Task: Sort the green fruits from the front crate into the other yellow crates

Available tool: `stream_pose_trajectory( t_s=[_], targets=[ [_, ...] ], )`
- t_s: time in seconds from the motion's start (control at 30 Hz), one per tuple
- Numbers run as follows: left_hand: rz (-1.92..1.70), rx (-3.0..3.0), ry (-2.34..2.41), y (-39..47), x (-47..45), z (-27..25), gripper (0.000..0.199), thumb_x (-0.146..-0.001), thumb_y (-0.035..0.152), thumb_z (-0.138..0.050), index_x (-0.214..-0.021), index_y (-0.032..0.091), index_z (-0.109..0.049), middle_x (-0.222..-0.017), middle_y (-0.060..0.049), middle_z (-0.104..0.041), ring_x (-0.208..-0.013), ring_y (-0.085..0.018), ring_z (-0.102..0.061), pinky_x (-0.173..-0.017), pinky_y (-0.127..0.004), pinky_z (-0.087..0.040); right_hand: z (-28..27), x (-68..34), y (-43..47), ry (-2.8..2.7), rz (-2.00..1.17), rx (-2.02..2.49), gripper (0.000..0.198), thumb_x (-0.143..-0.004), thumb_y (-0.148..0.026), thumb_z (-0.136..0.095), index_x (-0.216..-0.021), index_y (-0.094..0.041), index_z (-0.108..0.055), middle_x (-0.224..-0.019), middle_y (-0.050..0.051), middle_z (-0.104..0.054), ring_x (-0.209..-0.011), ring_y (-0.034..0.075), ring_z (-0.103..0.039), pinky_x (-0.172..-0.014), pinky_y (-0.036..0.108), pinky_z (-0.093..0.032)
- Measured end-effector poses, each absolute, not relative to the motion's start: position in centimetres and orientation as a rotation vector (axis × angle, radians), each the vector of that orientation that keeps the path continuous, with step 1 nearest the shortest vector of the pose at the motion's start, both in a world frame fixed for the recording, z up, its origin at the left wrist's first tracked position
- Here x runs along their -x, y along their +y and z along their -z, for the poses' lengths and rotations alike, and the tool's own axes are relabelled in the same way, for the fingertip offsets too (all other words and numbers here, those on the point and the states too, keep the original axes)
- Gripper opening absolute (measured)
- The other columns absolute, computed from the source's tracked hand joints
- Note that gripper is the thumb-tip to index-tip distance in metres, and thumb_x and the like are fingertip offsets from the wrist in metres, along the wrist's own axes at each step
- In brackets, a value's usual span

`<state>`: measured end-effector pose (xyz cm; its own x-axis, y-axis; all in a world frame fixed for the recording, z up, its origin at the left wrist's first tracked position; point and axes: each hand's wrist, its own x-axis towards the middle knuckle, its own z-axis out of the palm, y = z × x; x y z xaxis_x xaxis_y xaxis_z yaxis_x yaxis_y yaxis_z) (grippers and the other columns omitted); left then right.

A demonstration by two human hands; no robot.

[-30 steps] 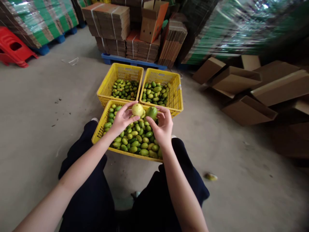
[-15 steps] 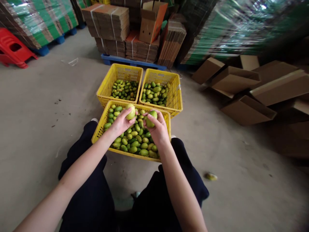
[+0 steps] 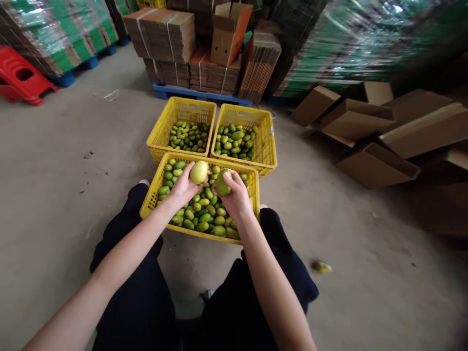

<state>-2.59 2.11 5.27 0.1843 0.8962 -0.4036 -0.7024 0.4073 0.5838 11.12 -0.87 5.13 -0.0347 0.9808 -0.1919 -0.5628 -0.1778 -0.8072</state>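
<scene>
My left hand [image 3: 185, 186] is closed around a smooth, pale yellow-green oval fruit [image 3: 199, 172]. A darker green oval fruit [image 3: 223, 183] is gripped in my right hand [image 3: 237, 195], its thumb lying on top. Both fruits are held a little apart, above a yellow plastic crate [image 3: 204, 236] that stands between my knees. Many green and yellowish fruits [image 3: 204, 218] of the same kind fill that crate, partly hidden by my hands and forearms. I cannot tell the exact kind of fruit.
Two more yellow crates, a left one [image 3: 155, 141] and a right one [image 3: 268, 146], stand just behind with similar fruit. Flattened cartons [image 3: 164, 36] lie on a blue pallet [image 3: 201, 93]. Open cardboard boxes [image 3: 376, 163] lie right, a red stool [image 3: 25, 75] left. One fruit [image 3: 321, 266] is on the floor.
The fruit in my right hand has turned and moved slightly left and down. My left hand has turned its fruit a little, so more of it shows.
</scene>
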Motion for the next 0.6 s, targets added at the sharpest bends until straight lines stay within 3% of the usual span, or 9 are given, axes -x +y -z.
stream_pose_trajectory(
  t_s=[0.1,0.2,0.4,0.47,0.6],
  targets=[
    [-1.099,-0.274,0.816,2.0,2.5,-5.4,0.025,-0.094,0.023,-0.043,-0.087,0.011,-0.063,-0.069,-0.007,-0.067,-0.057,-0.014,-0.061,-0.054,-0.023,-0.05,-4.5,-11.0,-0.6,-0.626,-1.554,0.92,0.027,-0.071,-0.039,-0.074,-0.086,-0.023,-0.058,-0.074,-0.004,-0.059,-0.063,0.012,-0.058,-0.052,0.024,-0.046],
    [-1.08,-0.284,0.825,1.9,2.6,-5.5,0.029,-0.095,0.027,-0.041,-0.083,0.011,-0.062,-0.069,-0.007,-0.066,-0.053,-0.013,-0.06,-0.05,-0.022,-0.048,-4.2,-10.9,-0.4,-0.617,-1.559,0.949,0.026,-0.074,-0.041,-0.07,-0.088,-0.022,-0.06,-0.073,-0.002,-0.062,-0.065,0.014,-0.06,-0.05,0.024,-0.046],
    [-1.147,-0.335,0.791,1.4,2.4,-4.9,0.018,-0.086,0.032,-0.055,-0.077,0.016,-0.057,-0.061,0.0,-0.06,-0.037,-0.007,-0.045,-0.036,-0.018,-0.032,-4.6,-10.4,-0.9,-0.562,-1.667,0.89,0.023,-0.073,-0.035,-0.07,-0.081,-0.023,-0.052,-0.067,-0.005,-0.059,-0.047,0.011,-0.055,-0.038,0.022,-0.032],
    [-1.153,-0.324,0.774,1.2,2.2,-4.8,0.017,-0.086,0.03,-0.053,-0.076,0.017,-0.056,-0.058,0.0,-0.059,-0.039,-0.009,-0.049,-0.038,-0.019,-0.035,-4.6,-10.2,-1.0,-0.573,-1.709,0.846,0.023,-0.072,-0.033,-0.071,-0.077,-0.022,-0.051,-0.065,-0.004,-0.058,-0.044,0.01,-0.051,-0.036,0.021,-0.028],
    [-1.14,-0.178,0.686,1.0,2.1,-4.9,0.023,-0.088,0.029,-0.05,-0.07,0.016,-0.057,-0.055,0.0,-0.055,-0.052,-0.012,-0.056,-0.052,-0.022,-0.047,-4.4,-9.9,-0.9,-0.463,-1.772,0.779,0.018,-0.078,-0.036,-0.063,-0.076,-0.018,-0.061,-0.064,0.0,-0.063,-0.048,0.01,-0.051,-0.042,0.022,-0.038]
  ],
)
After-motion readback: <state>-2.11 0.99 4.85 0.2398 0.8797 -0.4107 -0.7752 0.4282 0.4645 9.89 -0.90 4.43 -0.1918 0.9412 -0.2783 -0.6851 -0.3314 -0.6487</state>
